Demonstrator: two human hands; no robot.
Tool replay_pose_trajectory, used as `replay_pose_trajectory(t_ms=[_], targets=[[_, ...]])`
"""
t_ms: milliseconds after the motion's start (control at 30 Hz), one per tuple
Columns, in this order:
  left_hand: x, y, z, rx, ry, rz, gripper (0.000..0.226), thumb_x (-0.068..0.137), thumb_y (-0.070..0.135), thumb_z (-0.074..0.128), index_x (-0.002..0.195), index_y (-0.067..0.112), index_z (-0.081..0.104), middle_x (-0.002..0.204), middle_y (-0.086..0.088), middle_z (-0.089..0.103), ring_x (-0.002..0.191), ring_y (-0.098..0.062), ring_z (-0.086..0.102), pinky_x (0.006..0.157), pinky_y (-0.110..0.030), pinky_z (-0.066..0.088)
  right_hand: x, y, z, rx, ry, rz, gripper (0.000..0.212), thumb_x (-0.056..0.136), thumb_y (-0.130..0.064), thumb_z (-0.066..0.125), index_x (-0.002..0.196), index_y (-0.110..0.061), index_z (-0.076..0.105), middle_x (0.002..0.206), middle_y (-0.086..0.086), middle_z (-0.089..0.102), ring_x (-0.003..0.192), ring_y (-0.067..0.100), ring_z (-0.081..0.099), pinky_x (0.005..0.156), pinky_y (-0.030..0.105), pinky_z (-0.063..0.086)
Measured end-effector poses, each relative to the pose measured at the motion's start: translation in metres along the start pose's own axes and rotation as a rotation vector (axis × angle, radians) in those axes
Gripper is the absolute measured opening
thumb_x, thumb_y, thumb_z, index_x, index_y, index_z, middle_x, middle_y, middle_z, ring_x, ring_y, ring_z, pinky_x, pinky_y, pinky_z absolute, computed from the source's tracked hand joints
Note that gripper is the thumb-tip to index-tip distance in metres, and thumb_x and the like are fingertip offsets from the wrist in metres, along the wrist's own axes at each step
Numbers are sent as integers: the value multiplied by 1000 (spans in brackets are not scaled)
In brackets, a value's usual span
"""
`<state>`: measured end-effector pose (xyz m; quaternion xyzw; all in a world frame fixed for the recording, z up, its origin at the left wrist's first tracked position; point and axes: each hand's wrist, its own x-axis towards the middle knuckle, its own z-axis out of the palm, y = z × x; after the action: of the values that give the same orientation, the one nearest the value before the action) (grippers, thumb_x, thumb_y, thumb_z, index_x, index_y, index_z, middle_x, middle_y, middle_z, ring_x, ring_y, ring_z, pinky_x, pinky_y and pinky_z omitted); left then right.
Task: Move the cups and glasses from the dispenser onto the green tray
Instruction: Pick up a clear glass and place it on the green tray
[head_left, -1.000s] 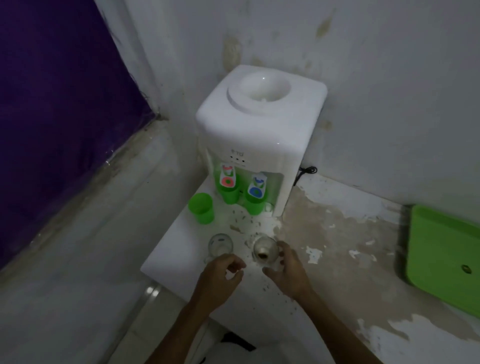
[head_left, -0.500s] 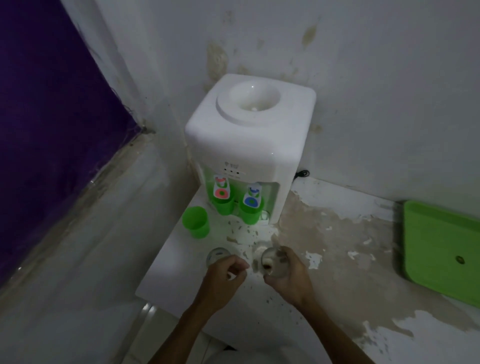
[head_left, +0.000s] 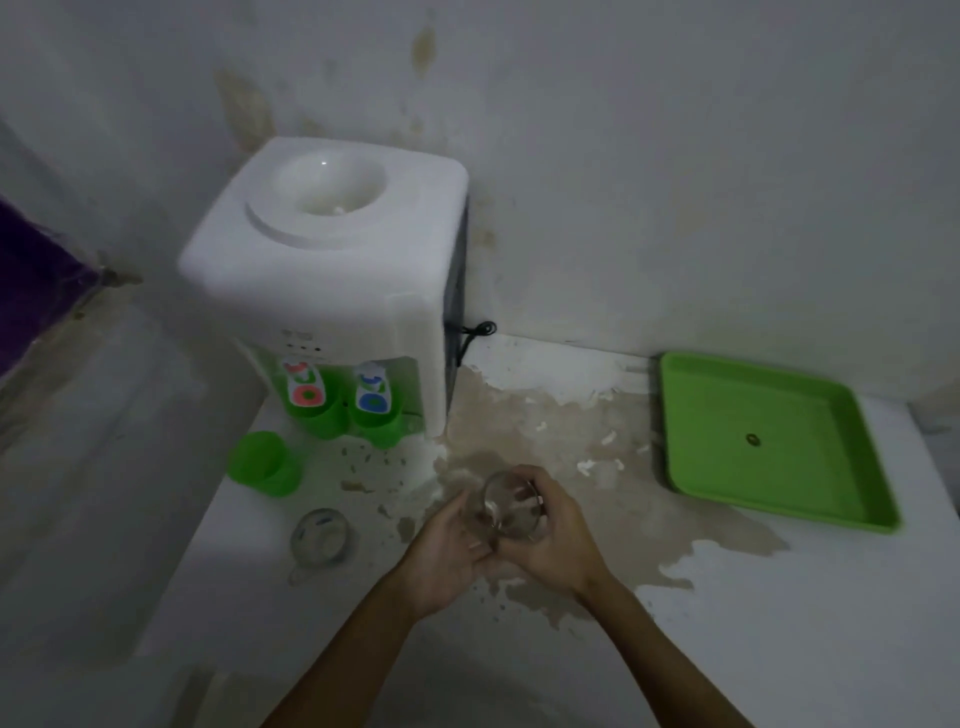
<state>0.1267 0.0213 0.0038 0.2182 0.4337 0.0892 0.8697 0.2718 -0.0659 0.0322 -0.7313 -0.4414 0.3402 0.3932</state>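
Observation:
A clear glass (head_left: 506, 512) is lifted off the counter, tilted, gripped by my right hand (head_left: 556, 540). My left hand (head_left: 447, 551) cups its left side and base with the fingers spread. A second clear glass mug (head_left: 319, 538) stands on the counter to the left, untouched. A green plastic cup (head_left: 265, 463) stands near the white water dispenser (head_left: 332, 270). Two more green cups (head_left: 317, 415) (head_left: 382, 428) sit under the red and blue taps. The green tray (head_left: 769, 441) lies to the right with nothing on it.
The white counter (head_left: 779, 623) has worn brown patches in its middle. Its left edge drops off beside the mug. A black cord (head_left: 475, 332) hangs behind the dispenser. The stained wall runs close behind dispenser and tray.
My right hand has lifted the glass off the counter and carried it rightward. My left hand let the mug be and came over to the glass. The view swung right, showing the whole tray.

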Motion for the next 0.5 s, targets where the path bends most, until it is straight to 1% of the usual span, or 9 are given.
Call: replay_pose_trajectory(t_ms=[33, 67, 100, 133, 200, 267, 367, 433, 500], targets=[[1, -2, 10, -19, -14, -9, 48, 93, 46, 57, 124, 12, 69, 129, -14, 68, 121, -31, 62, 97, -41, 51, -1, 5, -8, -3, -6, -2, 67, 60, -26, 84, 120, -33, 56, 112, -9, 66, 103, 11, 64, 85, 36, 56], [3, -5, 20, -39, -20, -13, 45, 90, 43, 60, 118, 11, 73, 121, -13, 72, 110, -28, 68, 87, -37, 57, -3, 10, -19, 3, -11, -3, 67, 61, -28, 84, 121, -33, 55, 113, -9, 66, 104, 12, 64, 85, 38, 56], [4, -7, 31, -57, -25, -19, 43, 88, 41, 61, 114, 9, 74, 116, -13, 74, 99, -24, 72, 77, -34, 60, -5, 14, -28, 0, -19, -1, 66, 62, -30, 83, 121, -33, 54, 113, -10, 65, 104, 12, 63, 86, 38, 56], [7, -9, 37, -55, -37, -19, 43, 89, 40, 61, 115, 8, 74, 116, -14, 74, 94, -22, 73, 74, -33, 60, -6, 17, -36, 2, -30, 4, 66, 63, -31, 83, 122, -33, 53, 113, -9, 64, 104, 12, 63, 86, 36, 56], [14, -15, 56, -25, -36, -20, 43, 96, 39, 56, 121, 7, 70, 122, -15, 71, 99, -23, 72, 82, -35, 59, -10, 27, -56, 10, -31, 16, 68, 64, -30, 83, 124, -32, 51, 113, -8, 63, 104, 11, 61, 86, 29, 54], [24, -19, 73, 23, -5, -5, 44, 98, 40, 55, 122, 7, 68, 123, -17, 71, 105, -26, 71, 90, -37, 55, -14, 38, -75, 26, -24, 33, 68, 65, -23, 82, 125, -31, 50, 112, -10, 62, 102, 6, 60, 83, 21, 51], [43, -24, 99, 120, 25, 21, 46, 92, 40, 63, 125, 8, 66, 125, -18, 69, 115, -33, 67, 95, -42, 55, -19, 57, -104, 41, -2, 70, 69, 68, -24, 82, 129, -30, 49, 114, -11, 60, 102, 2, 58, 80, 12, 47], [56, -29, 120, 208, 42, 69, 39, 92, 32, 66, 125, 12, 66, 124, -16, 70, 114, -33, 67, 91, -41, 57, -22, 72, -124, 64, 22, 102, 70, 68, -24, 83, 130, -30, 50, 113, -11, 58, 98, 1, 58, 78, 13, 47], [67, -31, 145, 320, 50, 139, 30, 92, 20, 67, 122, 18, 65, 117, -12, 70, 102, -26, 71, 79, -34, 60, -25, 87, -144, 100, 50, 131, 70, 67, -21, 83, 129, -30, 52, 111, -11, 60, 93, 0, 59, 76, 19, 51]])
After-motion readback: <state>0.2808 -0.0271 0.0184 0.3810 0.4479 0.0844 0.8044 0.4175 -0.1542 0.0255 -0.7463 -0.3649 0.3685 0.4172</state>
